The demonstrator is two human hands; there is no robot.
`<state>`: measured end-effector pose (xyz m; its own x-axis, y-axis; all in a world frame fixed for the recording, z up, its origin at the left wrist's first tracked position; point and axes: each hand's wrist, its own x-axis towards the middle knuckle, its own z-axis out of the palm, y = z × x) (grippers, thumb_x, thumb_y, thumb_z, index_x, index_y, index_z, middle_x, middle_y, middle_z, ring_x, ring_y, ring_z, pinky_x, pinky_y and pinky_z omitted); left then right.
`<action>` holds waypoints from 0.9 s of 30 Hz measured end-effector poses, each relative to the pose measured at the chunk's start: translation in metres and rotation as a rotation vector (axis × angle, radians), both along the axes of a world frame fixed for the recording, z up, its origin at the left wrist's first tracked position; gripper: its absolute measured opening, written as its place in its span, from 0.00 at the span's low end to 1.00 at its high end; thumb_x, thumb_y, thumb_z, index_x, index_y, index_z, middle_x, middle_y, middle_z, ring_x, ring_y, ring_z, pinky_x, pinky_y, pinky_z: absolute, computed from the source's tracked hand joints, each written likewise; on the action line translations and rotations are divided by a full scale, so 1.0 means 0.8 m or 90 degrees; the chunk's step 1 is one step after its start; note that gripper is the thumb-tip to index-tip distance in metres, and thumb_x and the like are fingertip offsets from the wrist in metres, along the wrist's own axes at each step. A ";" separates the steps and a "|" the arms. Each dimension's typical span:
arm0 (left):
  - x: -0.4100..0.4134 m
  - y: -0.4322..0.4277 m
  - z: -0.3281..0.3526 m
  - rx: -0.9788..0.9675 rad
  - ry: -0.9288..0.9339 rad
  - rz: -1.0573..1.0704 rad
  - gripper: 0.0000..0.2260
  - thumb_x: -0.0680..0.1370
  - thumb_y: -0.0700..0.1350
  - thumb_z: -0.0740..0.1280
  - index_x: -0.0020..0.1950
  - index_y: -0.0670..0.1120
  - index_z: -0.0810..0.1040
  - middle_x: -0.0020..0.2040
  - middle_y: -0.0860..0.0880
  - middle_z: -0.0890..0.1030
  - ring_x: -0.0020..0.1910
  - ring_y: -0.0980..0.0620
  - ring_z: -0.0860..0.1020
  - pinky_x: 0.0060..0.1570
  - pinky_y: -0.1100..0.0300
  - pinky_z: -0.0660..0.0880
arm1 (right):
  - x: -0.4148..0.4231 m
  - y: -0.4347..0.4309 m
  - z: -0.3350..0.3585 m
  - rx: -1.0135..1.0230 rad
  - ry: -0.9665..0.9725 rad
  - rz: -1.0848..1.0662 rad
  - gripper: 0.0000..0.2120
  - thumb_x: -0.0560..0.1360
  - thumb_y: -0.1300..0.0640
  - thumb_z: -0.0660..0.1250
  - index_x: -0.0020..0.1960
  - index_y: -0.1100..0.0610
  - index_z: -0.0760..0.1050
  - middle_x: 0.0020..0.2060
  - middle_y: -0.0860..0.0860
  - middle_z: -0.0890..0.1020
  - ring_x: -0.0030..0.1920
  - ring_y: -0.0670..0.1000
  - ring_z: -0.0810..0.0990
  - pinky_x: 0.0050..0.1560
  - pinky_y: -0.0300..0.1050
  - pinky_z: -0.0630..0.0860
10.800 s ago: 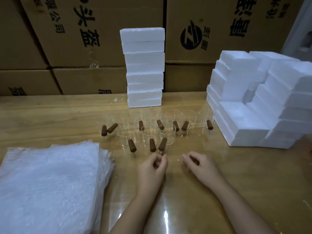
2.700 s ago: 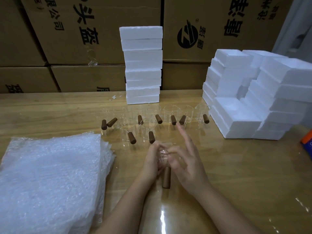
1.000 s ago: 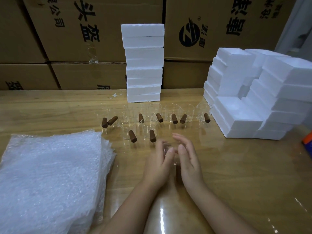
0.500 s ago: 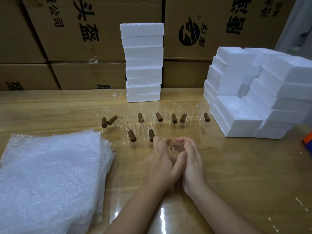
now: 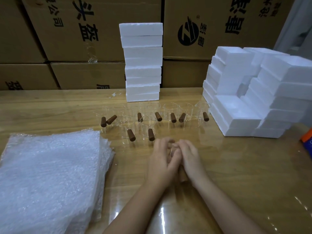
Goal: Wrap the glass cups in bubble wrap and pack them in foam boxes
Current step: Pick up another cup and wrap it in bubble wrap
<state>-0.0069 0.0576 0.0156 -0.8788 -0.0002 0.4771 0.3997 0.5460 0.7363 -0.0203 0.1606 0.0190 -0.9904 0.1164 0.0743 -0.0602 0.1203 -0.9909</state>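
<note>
Wooden table (image 5: 244, 174), left hand (image 5: 162, 160) and right hand (image 5: 190, 157) curled round glass cup (image 5: 172, 149), handle (image 5: 182, 174) pointing toward person

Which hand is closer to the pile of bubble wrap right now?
Left. The left hand lies right of the bubble wrap pile, not touching; the right hand is beyond it, further right, both gripping one glass cup.

The cup (image 5: 172, 149) was almost wholly hidden between the left hand (image 5: 162, 160) and right hand (image 5: 190, 157), which curled round it. Only a sliver of glass and a dim bit of its handle (image 5: 183, 177) showed. The fingers (image 5: 162, 142) were blurred. The bubble wrap (image 5: 50, 174) ran off the left and bottom edges. An orange thing (image 5: 307, 135) was cut off at the right edge, too little to tell.
</note>
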 end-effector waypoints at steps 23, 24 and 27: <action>-0.019 -0.033 0.018 0.437 -0.594 -0.309 0.22 0.79 0.58 0.52 0.35 0.51 0.79 0.27 0.50 0.72 0.24 0.54 0.67 0.25 0.65 0.57 | 0.008 0.004 0.002 0.536 0.553 0.082 0.12 0.74 0.50 0.58 0.55 0.52 0.67 0.50 0.49 0.67 0.48 0.50 0.70 0.47 0.42 0.66; -0.018 -0.027 0.015 0.440 -0.557 -0.260 0.23 0.79 0.57 0.52 0.32 0.51 0.78 0.26 0.51 0.71 0.24 0.54 0.65 0.24 0.64 0.57 | 0.008 0.001 0.001 0.537 0.540 0.061 0.12 0.73 0.50 0.58 0.55 0.53 0.67 0.50 0.49 0.67 0.47 0.50 0.70 0.46 0.41 0.65; -0.014 -0.009 0.009 0.466 -0.454 -0.161 0.25 0.80 0.55 0.52 0.28 0.50 0.77 0.24 0.52 0.72 0.22 0.55 0.66 0.21 0.65 0.60 | 0.011 -0.006 0.000 0.516 0.434 0.010 0.13 0.73 0.47 0.57 0.55 0.50 0.66 0.50 0.50 0.70 0.42 0.51 0.74 0.38 0.39 0.65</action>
<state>-0.0179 0.0502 0.0224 -0.9706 0.1431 -0.1934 -0.2161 -0.1653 0.9623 -0.0118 0.1561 0.0194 -0.7112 -0.2291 0.6646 -0.5804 0.7248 -0.3713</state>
